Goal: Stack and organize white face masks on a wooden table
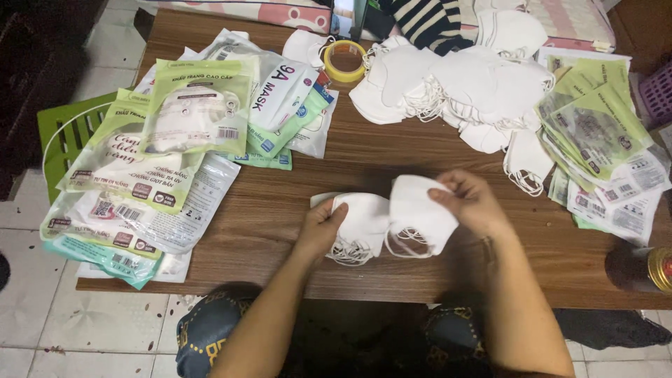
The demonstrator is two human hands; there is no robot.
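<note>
My left hand (321, 227) rests on a small stack of white face masks (360, 224) lying on the wooden table (392, 150), thumb pressed on top. My right hand (470, 201) pinches one white mask (420, 210) by its upper corner and holds it just above the stack, its ear loops hanging down. A big loose heap of white masks (455, 84) lies at the far middle of the table.
Filled mask packets (175, 133) are piled at the left, flat green-printed bags (602, 140) at the right. A roll of yellow tape (344, 59) sits at the back. A jar with a gold lid (654, 269) stands at the right edge, a green stool (66, 136) left.
</note>
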